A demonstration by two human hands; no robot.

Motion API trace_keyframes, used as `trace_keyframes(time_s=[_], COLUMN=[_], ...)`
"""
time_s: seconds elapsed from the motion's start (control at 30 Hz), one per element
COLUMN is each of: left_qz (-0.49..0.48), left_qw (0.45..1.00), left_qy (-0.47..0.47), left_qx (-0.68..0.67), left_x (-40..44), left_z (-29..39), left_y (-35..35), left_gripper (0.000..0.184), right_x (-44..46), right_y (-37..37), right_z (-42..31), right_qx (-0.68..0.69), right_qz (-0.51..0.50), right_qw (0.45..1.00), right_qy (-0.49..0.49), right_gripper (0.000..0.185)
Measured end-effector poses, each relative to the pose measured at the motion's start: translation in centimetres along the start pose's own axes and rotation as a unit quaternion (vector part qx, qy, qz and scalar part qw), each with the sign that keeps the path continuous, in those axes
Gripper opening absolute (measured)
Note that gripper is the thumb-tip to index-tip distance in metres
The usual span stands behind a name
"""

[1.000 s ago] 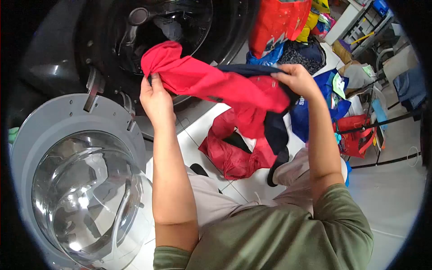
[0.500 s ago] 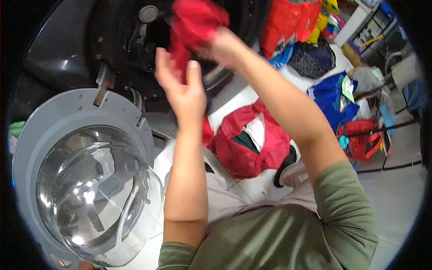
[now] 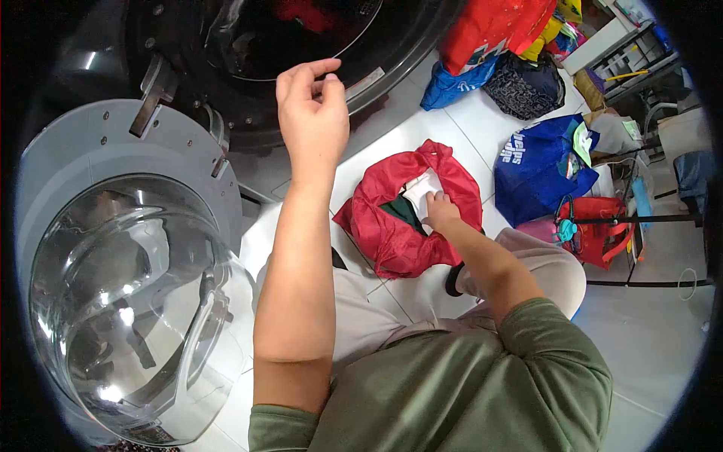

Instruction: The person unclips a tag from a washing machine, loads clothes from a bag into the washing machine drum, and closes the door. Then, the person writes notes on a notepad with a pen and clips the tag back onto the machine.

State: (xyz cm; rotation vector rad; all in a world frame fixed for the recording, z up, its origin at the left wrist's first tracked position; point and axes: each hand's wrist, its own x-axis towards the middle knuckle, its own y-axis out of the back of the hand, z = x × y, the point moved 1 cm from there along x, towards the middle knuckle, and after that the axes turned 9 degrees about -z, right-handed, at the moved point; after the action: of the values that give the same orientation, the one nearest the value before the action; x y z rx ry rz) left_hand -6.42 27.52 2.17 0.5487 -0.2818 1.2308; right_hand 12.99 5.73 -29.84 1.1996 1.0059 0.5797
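My left hand (image 3: 312, 109) is raised at the front of the washing machine opening (image 3: 361, 94). Its fingers are loosely bent with nothing in them. Inside the dark drum lies red cloth (image 3: 305, 13). Lower down, my right hand (image 3: 442, 211) reaches into a red fabric bag (image 3: 376, 248) on the floor. Its fingers close on a white cloth (image 3: 419, 188) at the bag's mouth; the fingertips are partly hidden. Dark green cloth (image 3: 403, 213) lies beside the white one in the bag.
The machine's round glass door (image 3: 128, 301) hangs wide at the left. To the right stand a blue bag with white lettering (image 3: 520, 177), a black patterned bag (image 3: 527, 87), a red-orange bag (image 3: 489, 30) and a red handbag (image 3: 599, 241). Tiled floor (image 3: 459, 132) lies between them.
The red cloth has left my hands and is in the drum. My right hand has come down from the machine into the red bag. My left hand has stayed near the opening.
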Motion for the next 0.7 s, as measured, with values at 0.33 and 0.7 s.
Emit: trace_keyframes(time_s=[0.33,0.7], left_qz=[-0.182,-0.264], left_qw=[0.971,0.823], left_qy=[0.075,0.331], left_qx=[-0.132,-0.378], left_x=[-1.2,-2.0], left_z=[0.7,1.8], left_y=[-2.6,-2.6], left_gripper=[0.019,0.038], right_x=[-2.1,-7.2], right_y=[29.3,38.9], right_z=[8.1,7.7], right_qx=[0.361,0.760], right_qz=[-0.082,0.015], right_qw=[0.927,0.584], right_qy=[0.057,0.284], right_gripper=[0.031,0.035])
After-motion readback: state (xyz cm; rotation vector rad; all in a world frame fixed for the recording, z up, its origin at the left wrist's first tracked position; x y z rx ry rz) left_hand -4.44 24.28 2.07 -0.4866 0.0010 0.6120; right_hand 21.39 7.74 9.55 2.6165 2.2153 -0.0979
